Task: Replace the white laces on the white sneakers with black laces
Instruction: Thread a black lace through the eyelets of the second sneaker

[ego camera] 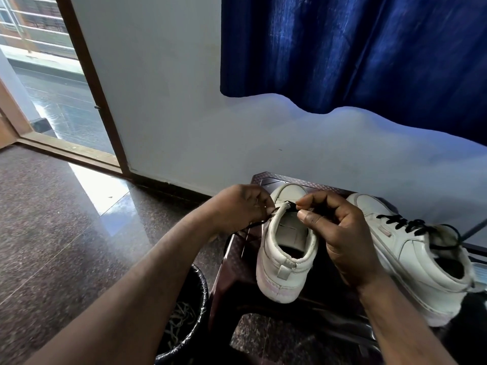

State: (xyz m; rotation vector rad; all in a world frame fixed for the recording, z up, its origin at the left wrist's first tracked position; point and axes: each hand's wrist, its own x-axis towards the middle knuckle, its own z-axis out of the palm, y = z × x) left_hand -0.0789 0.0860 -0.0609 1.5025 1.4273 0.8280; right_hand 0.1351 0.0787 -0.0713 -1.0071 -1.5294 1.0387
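At lower centre a white sneaker (284,262) stands on a dark stool (237,270). The left hand (242,206) fingers pinch a black lace (253,224) at its left edge, and the right hand (340,227) thumb and forefinger pinch the lace over the tongue. A second sneaker (421,259), black-laced, sits to the right.

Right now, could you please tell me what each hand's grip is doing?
Left hand: grip closed, pinching the black lace.
Right hand: grip closed, pinching the same lace over the sneaker.
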